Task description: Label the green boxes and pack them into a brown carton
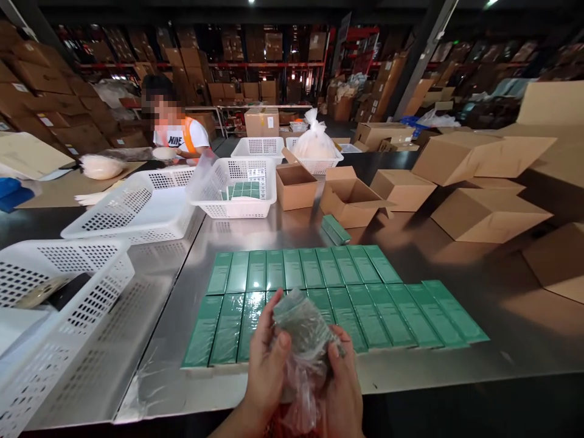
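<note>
My left hand [266, 364] and my right hand [342, 383] are both closed round a crumpled clear plastic bag [305, 340] held low in front of me, at the near table edge. Just beyond the bag, several green shrink-wrapped boxes [365, 298] lie side by side in two rows on the steel table [502, 328]. One more green box [335, 229] lies apart behind the rows. What the bag contains I cannot make out.
White perforated baskets stand at the left [132, 207], near left [68, 292] and centre back [237, 185], the last holding green boxes. Open cardboard cartons [351, 201] and closed ones [483, 213] fill the right. A person in an orange vest [177, 134] sits at back left.
</note>
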Demonstrator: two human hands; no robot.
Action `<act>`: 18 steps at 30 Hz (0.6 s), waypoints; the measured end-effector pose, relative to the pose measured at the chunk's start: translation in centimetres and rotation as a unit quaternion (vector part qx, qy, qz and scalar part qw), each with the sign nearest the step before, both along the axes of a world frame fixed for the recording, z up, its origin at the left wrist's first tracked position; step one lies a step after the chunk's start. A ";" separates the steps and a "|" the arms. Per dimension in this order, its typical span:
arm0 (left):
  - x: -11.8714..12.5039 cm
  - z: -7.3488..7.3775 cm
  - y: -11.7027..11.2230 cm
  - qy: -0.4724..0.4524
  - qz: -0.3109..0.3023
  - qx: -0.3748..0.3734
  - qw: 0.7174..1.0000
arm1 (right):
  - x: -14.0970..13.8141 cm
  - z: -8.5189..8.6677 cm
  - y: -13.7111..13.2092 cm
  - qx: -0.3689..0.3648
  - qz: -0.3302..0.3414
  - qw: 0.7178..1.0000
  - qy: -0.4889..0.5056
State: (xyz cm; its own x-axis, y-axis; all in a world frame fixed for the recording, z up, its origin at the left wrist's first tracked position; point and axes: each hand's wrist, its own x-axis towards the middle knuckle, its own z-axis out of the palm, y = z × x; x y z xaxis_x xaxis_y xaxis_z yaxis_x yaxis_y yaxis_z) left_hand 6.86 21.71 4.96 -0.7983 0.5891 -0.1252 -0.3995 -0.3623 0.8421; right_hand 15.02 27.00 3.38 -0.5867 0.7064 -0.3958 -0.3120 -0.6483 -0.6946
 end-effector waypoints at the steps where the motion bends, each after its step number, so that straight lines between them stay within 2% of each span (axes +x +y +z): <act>1: -0.1 0.2 0.1 -0.001 -0.008 -0.011 1.000 | 0.2 -0.1 -0.3 -0.009 0.002 1.000 0.009; 4: 0.7 0.5 0.7 0.008 -0.026 -0.086 0.996 | 0.6 -0.5 -1.3 -0.033 0.004 0.998 0.059; 7: 2.0 0.4 1.2 -0.023 -0.021 -0.124 0.992 | 1.1 -1.1 -1.6 -0.010 0.028 0.996 0.082; 9: 2.4 0.5 1.1 -0.054 -0.018 -0.133 0.989 | 1.5 -1.4 -0.7 0.063 0.035 0.996 0.057; 11: 2.4 0.7 0.9 -0.041 -0.028 -0.160 0.986 | 2.2 -1.2 1.2 0.188 0.025 0.982 -0.006; 13: 2.5 0.8 0.7 0.001 -0.076 -0.189 0.979 | 3.3 -0.6 3.7 0.304 0.039 0.949 -0.068; 14: 2.7 0.7 0.6 0.022 -0.113 -0.198 0.973 | 3.9 -0.2 4.8 0.335 0.064 0.936 -0.085; 16: 3.3 0.1 0.7 0.041 -0.192 -0.199 0.960 | 5.2 0.6 6.3 0.327 0.138 0.931 -0.080; 18: 4.2 -1.0 0.9 0.064 -0.247 -0.190 0.948 | 6.0 1.2 6.7 0.269 0.163 0.948 -0.049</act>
State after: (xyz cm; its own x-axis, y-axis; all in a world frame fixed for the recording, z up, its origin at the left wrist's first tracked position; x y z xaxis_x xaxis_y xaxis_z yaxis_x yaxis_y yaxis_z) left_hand 11.02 22.58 3.97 -0.4595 0.8271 -0.3236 -0.3273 0.1810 0.9274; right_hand 21.04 33.67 4.54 -0.7877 0.6089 -0.0930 -0.0735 -0.2428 -0.9673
